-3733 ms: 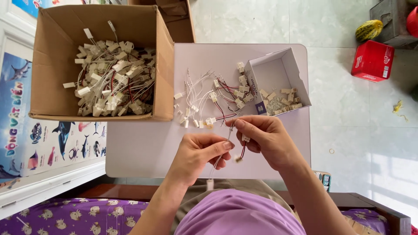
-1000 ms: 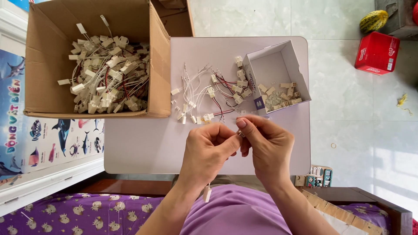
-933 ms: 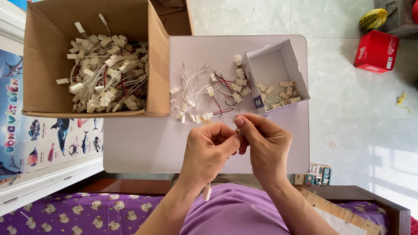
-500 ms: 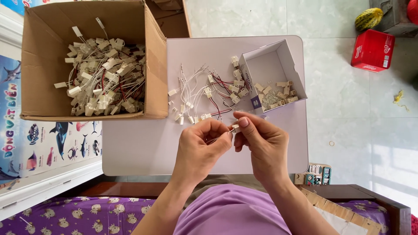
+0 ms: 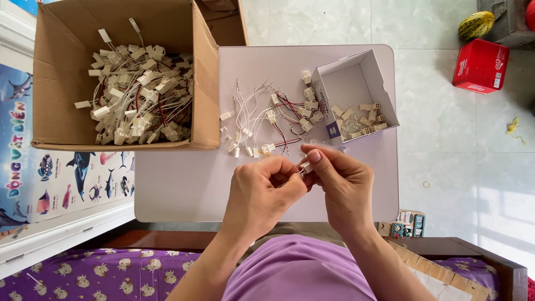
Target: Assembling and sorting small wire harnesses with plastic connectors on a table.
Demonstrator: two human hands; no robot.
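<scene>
- From the head camera, looking straight down, a small pale table [image 5: 184,184] fills the middle, and everything else here is placed from it.
- The left hand [image 5: 262,195] is above the near part of the table, fingers curled in tight, with the thumb and first finger pinching a tiny white plug [image 5: 305,166].
- The right hand [image 5: 340,184] is just beside the left hand, touching it at the fingertips, and its thumb and first finger pinch the same white plug from the other side.
- The white plug sits between both hands, over the near half of the table, and it is mostly hidden by the fingers.
- On the middle of the table, just past the hands, lies a loose bunch of wires [image 5: 262,120], white and red, with little white plugs on the ends.
- At the far right of the table stands a small white box [image 5: 356,78], tipped a little, with small pale parts inside.
- On the far left corner of the table rests a big brown cardboard box [image 5: 56,83], open on top, and it holds a large heap of white plugs [image 5: 139,95] with wires.
- On the floor, well to the right of the table, is a red box [image 5: 479,66].
- Nearest the camera, below the table's near edge, is the person's purple shirt [image 5: 301,273].
</scene>
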